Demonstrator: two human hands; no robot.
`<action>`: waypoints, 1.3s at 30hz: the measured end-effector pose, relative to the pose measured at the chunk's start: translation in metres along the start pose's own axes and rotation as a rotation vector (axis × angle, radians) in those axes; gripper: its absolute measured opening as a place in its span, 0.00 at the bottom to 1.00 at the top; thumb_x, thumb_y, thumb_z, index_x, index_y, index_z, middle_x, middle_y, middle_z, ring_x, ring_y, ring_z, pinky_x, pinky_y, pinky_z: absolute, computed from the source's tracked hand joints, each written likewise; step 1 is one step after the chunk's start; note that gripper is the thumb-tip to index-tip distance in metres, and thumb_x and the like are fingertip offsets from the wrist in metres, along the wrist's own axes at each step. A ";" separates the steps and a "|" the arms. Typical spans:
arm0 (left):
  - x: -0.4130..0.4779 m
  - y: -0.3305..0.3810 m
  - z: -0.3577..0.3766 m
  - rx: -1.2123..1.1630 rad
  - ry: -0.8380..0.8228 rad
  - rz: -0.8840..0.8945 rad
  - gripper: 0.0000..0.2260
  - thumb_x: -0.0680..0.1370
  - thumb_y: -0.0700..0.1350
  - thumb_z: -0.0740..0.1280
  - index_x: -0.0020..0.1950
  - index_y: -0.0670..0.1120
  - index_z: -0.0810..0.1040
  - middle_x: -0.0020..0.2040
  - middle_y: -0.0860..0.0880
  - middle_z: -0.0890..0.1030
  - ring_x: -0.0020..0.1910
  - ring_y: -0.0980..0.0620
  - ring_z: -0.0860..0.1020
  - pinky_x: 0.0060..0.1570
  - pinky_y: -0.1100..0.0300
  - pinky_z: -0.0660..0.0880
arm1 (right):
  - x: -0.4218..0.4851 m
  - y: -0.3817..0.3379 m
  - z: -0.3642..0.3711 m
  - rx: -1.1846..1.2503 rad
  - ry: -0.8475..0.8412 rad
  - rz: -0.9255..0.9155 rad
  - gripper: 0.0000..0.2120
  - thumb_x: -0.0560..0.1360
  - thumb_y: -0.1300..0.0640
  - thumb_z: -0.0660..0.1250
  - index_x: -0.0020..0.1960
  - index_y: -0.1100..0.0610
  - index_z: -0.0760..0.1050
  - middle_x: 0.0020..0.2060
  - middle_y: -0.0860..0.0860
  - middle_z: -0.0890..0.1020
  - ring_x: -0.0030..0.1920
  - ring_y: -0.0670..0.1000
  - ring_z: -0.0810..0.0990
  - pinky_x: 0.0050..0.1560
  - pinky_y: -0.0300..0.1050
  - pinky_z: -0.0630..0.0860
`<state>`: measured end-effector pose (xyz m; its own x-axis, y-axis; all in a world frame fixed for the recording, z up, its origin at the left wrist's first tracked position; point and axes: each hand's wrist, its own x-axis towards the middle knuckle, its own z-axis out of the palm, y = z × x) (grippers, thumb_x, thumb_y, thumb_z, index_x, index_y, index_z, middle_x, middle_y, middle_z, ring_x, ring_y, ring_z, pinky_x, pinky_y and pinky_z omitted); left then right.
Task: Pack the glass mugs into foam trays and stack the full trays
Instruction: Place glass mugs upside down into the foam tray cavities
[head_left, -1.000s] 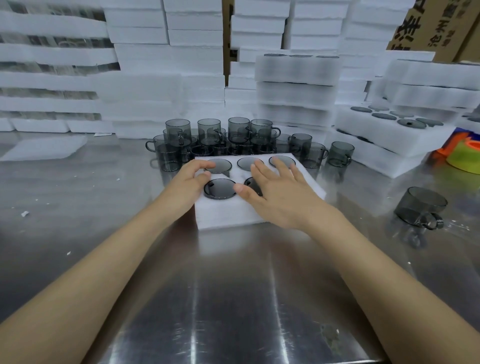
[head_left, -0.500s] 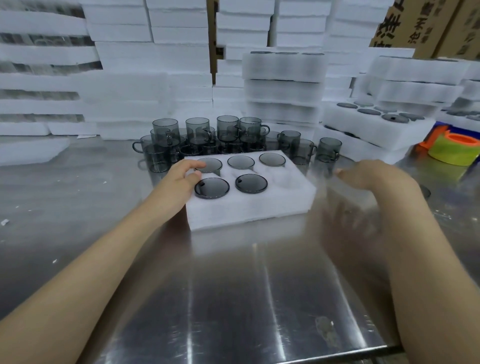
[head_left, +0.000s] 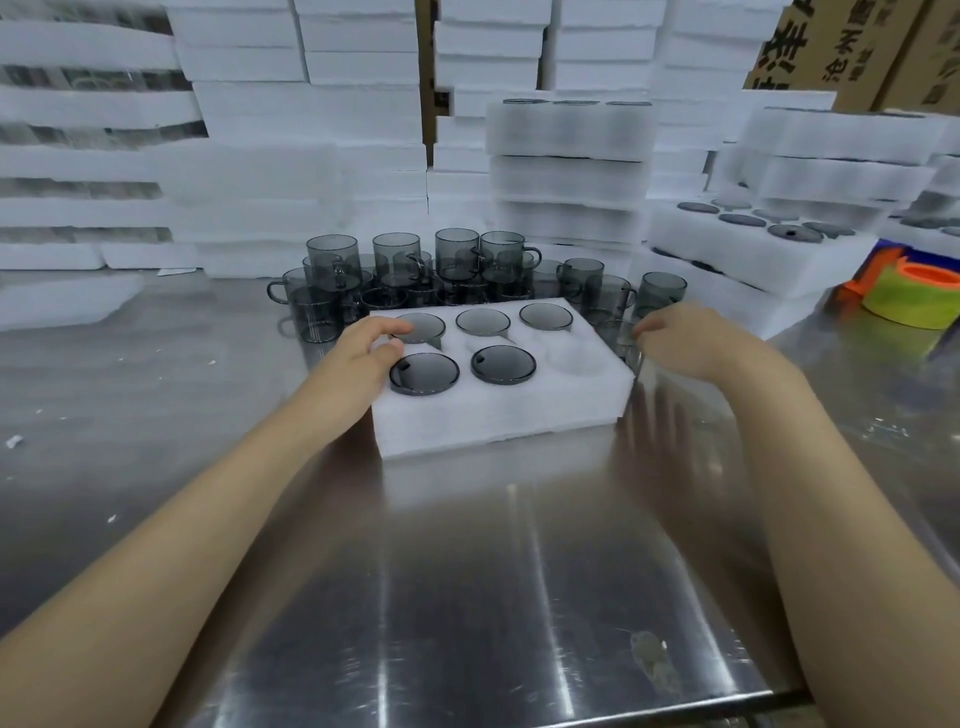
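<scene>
A white foam tray (head_left: 498, 421) lies on the steel table in front of me. Five of its holes hold dark glass mugs (head_left: 503, 364). The front right hole (head_left: 576, 361) is empty. My left hand (head_left: 358, 348) rests on the tray's left side, its fingers loosely bent over the rear left mug. Just past the tray's right edge, my right hand (head_left: 691, 343) grips a blurred glass mug (head_left: 621, 343).
Several loose mugs (head_left: 457, 254) stand stacked behind the tray. A stack of full trays (head_left: 569, 156) rises behind on the right, with more filled trays (head_left: 753, 254) further right. A green and orange tape roll (head_left: 914, 296) sits far right. The table's front edge (head_left: 675, 709) is close.
My right hand left the tray, reached right to the lone mug on the table and came back to the tray's right edge holding it. The left hand stayed on the tray.
</scene>
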<state>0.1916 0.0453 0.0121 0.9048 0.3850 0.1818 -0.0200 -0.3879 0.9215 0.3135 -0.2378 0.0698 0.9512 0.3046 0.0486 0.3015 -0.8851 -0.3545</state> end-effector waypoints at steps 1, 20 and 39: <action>0.000 0.000 0.000 0.001 -0.001 0.001 0.11 0.81 0.42 0.59 0.56 0.55 0.77 0.67 0.45 0.73 0.68 0.45 0.71 0.70 0.43 0.63 | 0.000 0.000 0.001 0.005 -0.021 -0.011 0.17 0.76 0.62 0.56 0.60 0.59 0.77 0.62 0.55 0.77 0.62 0.57 0.73 0.52 0.44 0.66; -0.001 0.002 0.001 0.049 0.008 0.018 0.10 0.82 0.42 0.59 0.59 0.52 0.76 0.67 0.48 0.71 0.68 0.49 0.70 0.71 0.47 0.63 | 0.011 -0.015 0.012 0.594 0.603 -0.297 0.23 0.63 0.66 0.77 0.50 0.52 0.68 0.51 0.51 0.71 0.47 0.47 0.70 0.44 0.32 0.66; -0.005 0.007 0.002 0.081 0.016 0.028 0.11 0.81 0.41 0.59 0.61 0.51 0.76 0.68 0.52 0.70 0.67 0.55 0.68 0.70 0.55 0.62 | 0.004 -0.026 0.004 1.586 0.080 -0.105 0.19 0.73 0.48 0.71 0.60 0.56 0.74 0.53 0.55 0.81 0.47 0.52 0.84 0.42 0.42 0.80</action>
<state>0.1875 0.0390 0.0164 0.8976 0.3858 0.2132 -0.0103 -0.4652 0.8852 0.3089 -0.2118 0.0753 0.9476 0.2745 0.1635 0.0415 0.4015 -0.9149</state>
